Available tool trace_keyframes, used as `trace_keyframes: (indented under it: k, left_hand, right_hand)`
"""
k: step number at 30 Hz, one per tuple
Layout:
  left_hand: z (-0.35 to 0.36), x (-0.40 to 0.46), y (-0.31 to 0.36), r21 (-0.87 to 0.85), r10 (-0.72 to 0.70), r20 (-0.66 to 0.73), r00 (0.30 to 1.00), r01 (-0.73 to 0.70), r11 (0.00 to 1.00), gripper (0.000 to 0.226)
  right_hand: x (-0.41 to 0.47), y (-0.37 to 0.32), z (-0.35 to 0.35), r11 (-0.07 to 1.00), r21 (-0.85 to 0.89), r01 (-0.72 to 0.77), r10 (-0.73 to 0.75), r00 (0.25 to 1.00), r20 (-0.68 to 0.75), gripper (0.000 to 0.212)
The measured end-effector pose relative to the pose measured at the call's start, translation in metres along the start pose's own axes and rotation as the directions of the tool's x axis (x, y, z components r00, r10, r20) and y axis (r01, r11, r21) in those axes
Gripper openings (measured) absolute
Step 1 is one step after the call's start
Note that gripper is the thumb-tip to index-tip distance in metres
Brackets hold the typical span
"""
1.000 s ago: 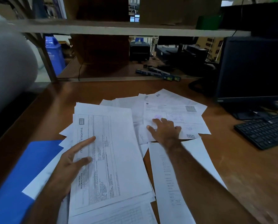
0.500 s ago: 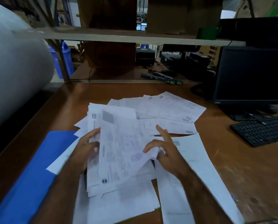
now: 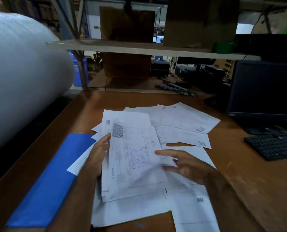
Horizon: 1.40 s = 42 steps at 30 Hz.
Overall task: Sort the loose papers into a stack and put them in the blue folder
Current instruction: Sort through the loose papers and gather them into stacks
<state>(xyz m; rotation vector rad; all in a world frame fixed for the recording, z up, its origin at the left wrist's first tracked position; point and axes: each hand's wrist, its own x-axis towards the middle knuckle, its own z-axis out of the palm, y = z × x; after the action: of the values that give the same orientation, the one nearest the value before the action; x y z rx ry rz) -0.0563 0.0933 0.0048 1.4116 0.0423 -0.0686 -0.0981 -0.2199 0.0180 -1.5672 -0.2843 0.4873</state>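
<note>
A stack of printed papers (image 3: 132,158) is lifted off the brown desk (image 3: 249,185), with my left hand (image 3: 97,156) gripping its left edge. My right hand (image 3: 188,166) pinches the right edge of the top sheet. More loose papers (image 3: 183,124) lie fanned out behind the stack, and others lie under and to the right of it (image 3: 191,208). The blue folder (image 3: 50,180) lies flat on the desk to the left, partly under a sheet and my left forearm.
A black monitor (image 3: 264,91) and black keyboard (image 3: 273,144) stand at the right. A large white roll (image 3: 19,77) fills the left. A shelf board (image 3: 139,47) with cardboard boxes runs above the desk's back.
My right hand took a sheet from the far pile and brought it onto the stack. My left hand went from pressing the stack flat to gripping its edge. The camera tilted up.
</note>
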Motion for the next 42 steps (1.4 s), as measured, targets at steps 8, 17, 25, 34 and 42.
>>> trace_keyframes:
  k: [8, 17, 25, 34, 42]
  left_hand:
    - [0.002, -0.003, 0.0, 0.031, 0.018, -0.005, 1.0, -0.018, 0.999, 0.025]
    - [-0.004, -0.002, -0.001, 0.158, 0.137, 0.049, 0.989, -0.144, 0.977, 0.094]
    - [-0.005, 0.0, -0.006, 0.077, 0.12, 0.163, 0.979, -0.134, 0.988, 0.087]
    - [-0.011, 0.001, -0.006, 0.039, 0.052, 0.19, 0.98, -0.061, 0.997, 0.071]
    - [-0.014, 0.007, 0.006, 0.036, -0.012, 0.216, 0.976, 0.005, 0.999, 0.046]
  right_hand:
    - [0.044, -0.005, 0.003, 0.975, -0.186, -0.124, 0.029, 0.895, -0.445, 0.014]
    - [0.04, -0.018, -0.02, 0.922, 0.328, 0.205, -0.056, 0.91, -0.41, 0.037]
    - [0.078, 0.014, -0.012, 0.876, -0.482, 0.002, -0.162, 0.943, -0.29, 0.045]
    - [0.091, 0.015, 0.001, 0.907, -0.42, 0.039, -0.169, 0.946, -0.276, 0.045]
    - [0.093, 0.002, 0.015, 0.967, -0.145, 0.212, -0.239, 0.948, -0.209, 0.044]
